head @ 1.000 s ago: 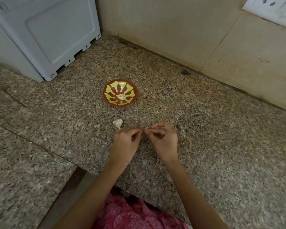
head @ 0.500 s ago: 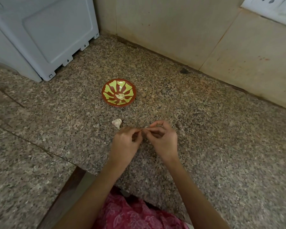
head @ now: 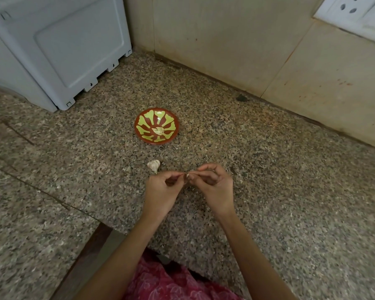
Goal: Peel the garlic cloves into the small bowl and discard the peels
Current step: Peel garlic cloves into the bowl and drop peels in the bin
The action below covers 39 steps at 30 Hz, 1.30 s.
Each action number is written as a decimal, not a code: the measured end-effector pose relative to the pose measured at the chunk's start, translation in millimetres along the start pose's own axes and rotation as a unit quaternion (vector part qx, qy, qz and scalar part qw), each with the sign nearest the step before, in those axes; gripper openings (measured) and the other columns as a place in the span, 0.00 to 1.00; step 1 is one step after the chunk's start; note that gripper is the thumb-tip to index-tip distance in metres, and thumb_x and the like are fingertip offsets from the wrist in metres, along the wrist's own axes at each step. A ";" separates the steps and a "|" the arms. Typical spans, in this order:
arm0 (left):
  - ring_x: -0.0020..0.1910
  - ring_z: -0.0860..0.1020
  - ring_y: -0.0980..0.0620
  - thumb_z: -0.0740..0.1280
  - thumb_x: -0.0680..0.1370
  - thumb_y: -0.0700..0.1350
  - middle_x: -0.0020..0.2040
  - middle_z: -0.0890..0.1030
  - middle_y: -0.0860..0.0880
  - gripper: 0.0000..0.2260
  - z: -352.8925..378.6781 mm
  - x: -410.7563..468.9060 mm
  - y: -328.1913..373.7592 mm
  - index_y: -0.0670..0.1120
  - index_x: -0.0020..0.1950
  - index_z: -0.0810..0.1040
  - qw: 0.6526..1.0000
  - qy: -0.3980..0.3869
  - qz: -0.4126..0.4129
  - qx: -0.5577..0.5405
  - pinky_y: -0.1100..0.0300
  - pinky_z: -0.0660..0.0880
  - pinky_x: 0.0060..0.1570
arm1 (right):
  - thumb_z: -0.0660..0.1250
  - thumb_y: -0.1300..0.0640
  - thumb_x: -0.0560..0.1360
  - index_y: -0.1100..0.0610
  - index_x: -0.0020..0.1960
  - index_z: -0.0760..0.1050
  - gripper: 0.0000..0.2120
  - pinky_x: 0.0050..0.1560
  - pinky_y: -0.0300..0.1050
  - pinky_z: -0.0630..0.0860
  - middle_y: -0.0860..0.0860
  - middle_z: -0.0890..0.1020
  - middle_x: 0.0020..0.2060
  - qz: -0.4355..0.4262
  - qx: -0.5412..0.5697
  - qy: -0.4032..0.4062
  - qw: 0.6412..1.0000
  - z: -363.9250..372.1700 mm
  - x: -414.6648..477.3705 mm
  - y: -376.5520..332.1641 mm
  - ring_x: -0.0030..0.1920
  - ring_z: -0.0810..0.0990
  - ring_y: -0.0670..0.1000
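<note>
A small red bowl (head: 141, 126) with a yellow-green pattern stands on the granite counter, with pale peeled garlic (head: 159, 131) at its centre. A piece of a garlic bulb (head: 153, 165) lies on the counter between the bowl and my hands. My left hand (head: 162, 191) and my right hand (head: 214, 187) meet fingertip to fingertip just right of that bulb piece. Between them they pinch a small garlic clove (head: 187, 176), mostly hidden by the fingers.
A white appliance (head: 52, 46) stands at the back left on the granite counter (head: 290, 191). A beige tiled wall (head: 236, 44) runs along the back, with a white socket plate (head: 355, 11) at top right. A seam (head: 41, 189) crosses the counter at left; its front edge is near my body.
My hands have stayed together on the clove, with small finger movements only. The view has shifted slightly; bowl and bulb piece have not moved.
</note>
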State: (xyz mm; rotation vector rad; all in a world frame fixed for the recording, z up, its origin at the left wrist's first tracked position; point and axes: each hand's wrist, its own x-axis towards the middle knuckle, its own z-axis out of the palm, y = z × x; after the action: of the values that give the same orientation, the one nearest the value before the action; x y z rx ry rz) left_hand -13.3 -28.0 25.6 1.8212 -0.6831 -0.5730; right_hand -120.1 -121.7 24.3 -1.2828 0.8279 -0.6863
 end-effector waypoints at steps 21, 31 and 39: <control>0.37 0.78 0.68 0.74 0.71 0.35 0.42 0.84 0.52 0.07 -1.1 1.1 -11.1 0.44 0.47 0.85 0.987 0.052 0.104 0.111 0.79 0.71 0.41 | 0.72 0.71 0.72 0.61 0.53 0.78 0.13 0.47 0.43 0.82 0.61 0.86 0.46 0.108 0.095 0.018 0.989 2.6 1.9 -2.6 0.49 0.86 0.57; 0.36 0.79 0.61 0.73 0.73 0.38 0.41 0.84 0.51 0.04 -0.9 0.5 -8.7 0.44 0.46 0.85 0.982 0.043 0.125 0.132 0.75 0.73 0.39 | 0.71 0.71 0.73 0.63 0.55 0.77 0.12 0.46 0.41 0.82 0.62 0.85 0.46 0.134 0.127 0.036 0.982 1.1 1.8 -0.7 0.47 0.86 0.55; 0.37 0.81 0.59 0.75 0.71 0.36 0.43 0.84 0.50 0.08 3.1 1.6 -7.5 0.44 0.48 0.85 0.977 0.032 0.161 0.140 0.72 0.76 0.42 | 0.71 0.71 0.72 0.62 0.53 0.77 0.11 0.45 0.41 0.81 0.63 0.85 0.45 0.137 0.124 0.038 0.982 0.3 2.2 1.6 0.47 0.86 0.56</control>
State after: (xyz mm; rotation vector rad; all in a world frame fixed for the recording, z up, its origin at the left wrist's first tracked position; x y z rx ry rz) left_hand -12.8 -29.1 17.4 1.9232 -1.0317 -0.2098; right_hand -118.6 -123.1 22.4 -0.9027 0.9295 -0.5975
